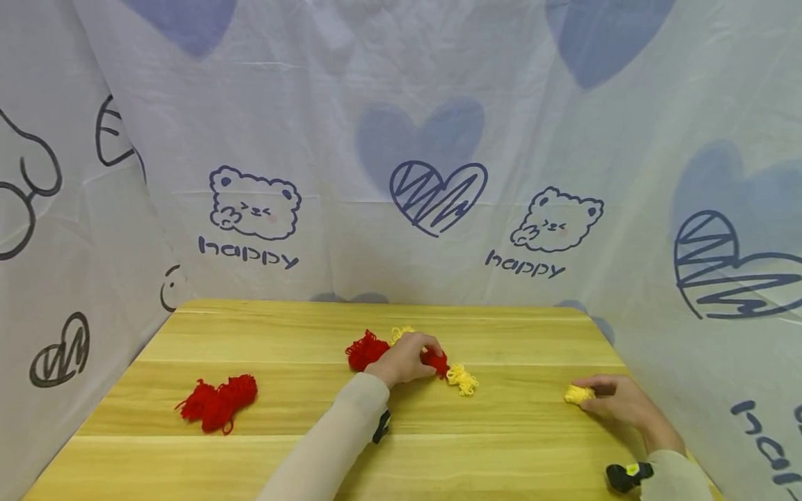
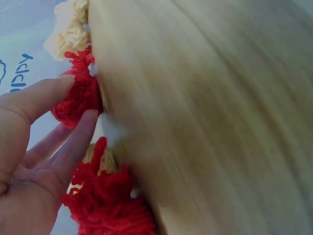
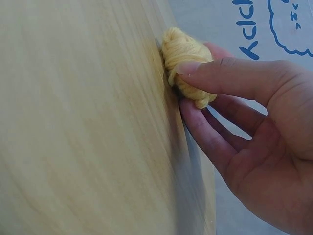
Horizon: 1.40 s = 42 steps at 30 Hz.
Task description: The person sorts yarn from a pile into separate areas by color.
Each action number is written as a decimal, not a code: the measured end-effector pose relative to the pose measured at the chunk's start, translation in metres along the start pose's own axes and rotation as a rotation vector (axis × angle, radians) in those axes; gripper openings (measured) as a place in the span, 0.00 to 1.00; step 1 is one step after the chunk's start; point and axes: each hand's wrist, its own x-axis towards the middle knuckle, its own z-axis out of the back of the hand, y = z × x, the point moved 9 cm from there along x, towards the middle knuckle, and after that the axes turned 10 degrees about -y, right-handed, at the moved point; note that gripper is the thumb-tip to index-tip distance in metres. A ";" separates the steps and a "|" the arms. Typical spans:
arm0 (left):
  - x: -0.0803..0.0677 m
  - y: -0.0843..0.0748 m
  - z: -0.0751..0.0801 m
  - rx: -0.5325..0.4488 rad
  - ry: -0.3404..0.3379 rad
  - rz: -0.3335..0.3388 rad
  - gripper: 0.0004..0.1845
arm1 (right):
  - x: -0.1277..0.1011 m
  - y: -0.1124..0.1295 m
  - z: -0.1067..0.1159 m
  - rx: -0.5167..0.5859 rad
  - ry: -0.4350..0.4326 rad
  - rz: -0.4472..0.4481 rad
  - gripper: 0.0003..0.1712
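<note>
both hands reach forward, left hand [image 1: 406, 360] and right hand [image 1: 617, 400] with fingers pinched.

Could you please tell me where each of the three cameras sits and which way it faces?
Head: worn high, looking forward and down at the wooden table; both forearms show.
Left wrist: beside the left hand, facing its grip on a red yarn bundle.
Right wrist: beside the right hand, facing its yellow yarn bundle.
Shared: head also shows both bundles.

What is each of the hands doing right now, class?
Left hand: pinching a small red yarn bundle on the table.
Right hand: pinching a small yellow yarn bundle.
</note>
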 end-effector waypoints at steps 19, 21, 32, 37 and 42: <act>-0.008 0.001 0.011 -0.054 -0.060 -0.010 0.09 | 0.001 -0.002 -0.002 0.030 -0.004 -0.003 0.26; -0.010 0.003 0.013 -0.091 -0.060 0.012 0.09 | 0.002 -0.003 -0.002 0.016 -0.006 -0.007 0.26; -0.022 0.009 0.033 -0.163 -0.080 0.045 0.09 | 0.000 0.001 -0.001 0.025 -0.007 0.011 0.26; -0.026 0.005 0.043 -0.173 -0.091 0.026 0.09 | -0.002 0.002 -0.001 0.025 -0.004 0.017 0.25; -0.032 0.002 0.053 -0.181 -0.106 0.022 0.09 | 0.000 0.002 0.000 0.005 0.008 0.002 0.26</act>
